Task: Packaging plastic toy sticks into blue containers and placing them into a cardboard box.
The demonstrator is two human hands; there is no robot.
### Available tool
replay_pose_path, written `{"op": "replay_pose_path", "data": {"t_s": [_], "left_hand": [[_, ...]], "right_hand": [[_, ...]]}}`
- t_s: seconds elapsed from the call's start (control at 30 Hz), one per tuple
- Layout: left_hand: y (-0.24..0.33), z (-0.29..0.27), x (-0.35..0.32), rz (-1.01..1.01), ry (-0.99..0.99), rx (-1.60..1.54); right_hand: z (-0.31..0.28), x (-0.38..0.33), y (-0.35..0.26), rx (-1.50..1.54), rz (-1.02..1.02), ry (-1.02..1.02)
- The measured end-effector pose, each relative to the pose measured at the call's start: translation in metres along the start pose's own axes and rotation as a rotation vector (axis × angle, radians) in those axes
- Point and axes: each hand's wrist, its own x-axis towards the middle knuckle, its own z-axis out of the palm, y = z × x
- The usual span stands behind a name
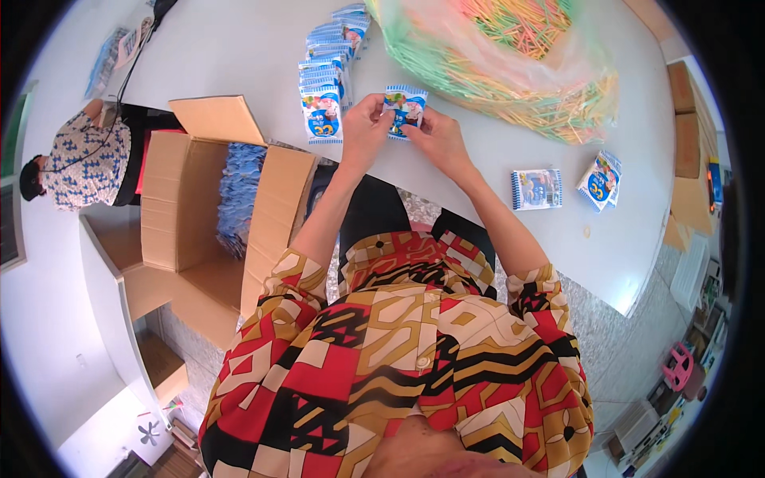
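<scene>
Between my two hands is a small blue-and-white candy packet (pixel 406 102), held just above the white table near its front edge. My left hand (pixel 369 129) pinches its left side. My right hand (pixel 437 137) grips its lower right corner, thumb on the printed face. Just left of my hands, several matching packets (pixel 323 113) lie overlapped in a long row running away from me. To the right, one packet (pixel 536 190) lies on the table, and beside it a couple more (pixel 600 180) overlap.
A large clear bag (pixel 510 80) full of thin coloured sticks lies at the back of the table (pixel 239 48). An open cardboard box (pixel 275 215) with blue packets (pixel 241 191) stands at my left. Beyond it is another person (pixel 92 155). More cartons (pixel 689 143) stand at the far right.
</scene>
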Motion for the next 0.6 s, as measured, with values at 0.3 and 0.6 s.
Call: {"op": "replay_pose_path", "data": {"t_s": [0.3, 0.6], "left_hand": [[0.015, -0.040, -0.008, 0.109, 0.219, 0.273], [0.012, -0.104, 0.014, -0.142, -0.070, 0.337]], "right_hand": [[0.006, 0.008, 0.007, 0.118, -0.087, -0.140], [0.058, 0.020, -0.014, -0.048, -0.049, -0.072]]}}
